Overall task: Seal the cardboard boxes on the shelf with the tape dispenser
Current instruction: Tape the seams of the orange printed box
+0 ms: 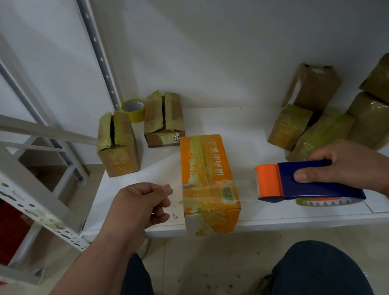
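At shelf front edge, long orange cardboard box (206,181) lay long axis front-to-back, between both hands. Left hand (142,203) pinched clear tape end (174,193) just left of box; right hand (351,166) gripped blue-and-orange tape dispenser (308,181) just right, strip stretched crosswise. Farther back: unsealed brown boxes (141,133) left, open white shelf (245,129) between.
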{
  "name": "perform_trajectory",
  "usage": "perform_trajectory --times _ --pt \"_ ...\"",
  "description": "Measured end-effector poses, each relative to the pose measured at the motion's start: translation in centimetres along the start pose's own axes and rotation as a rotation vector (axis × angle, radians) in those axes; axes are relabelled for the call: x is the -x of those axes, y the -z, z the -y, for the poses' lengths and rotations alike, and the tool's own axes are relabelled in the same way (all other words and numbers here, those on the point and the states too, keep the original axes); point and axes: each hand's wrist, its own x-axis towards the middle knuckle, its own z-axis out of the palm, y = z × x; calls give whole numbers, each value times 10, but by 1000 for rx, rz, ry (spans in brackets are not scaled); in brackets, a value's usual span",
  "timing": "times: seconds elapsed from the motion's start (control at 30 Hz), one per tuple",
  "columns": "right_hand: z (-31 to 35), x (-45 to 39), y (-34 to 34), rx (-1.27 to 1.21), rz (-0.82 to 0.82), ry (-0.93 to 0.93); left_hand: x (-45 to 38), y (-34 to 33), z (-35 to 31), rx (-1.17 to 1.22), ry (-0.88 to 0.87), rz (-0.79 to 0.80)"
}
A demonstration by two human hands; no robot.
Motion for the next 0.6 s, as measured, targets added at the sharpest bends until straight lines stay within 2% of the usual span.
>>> perform_trajectory --times 0.37,0.6 --pt "-8 -15 2 -18 59 -56 -6 -10 7 -3 -3 18" --pt "-20 -30 -15 57 92 -82 -9 -16 20 -44 30 5"
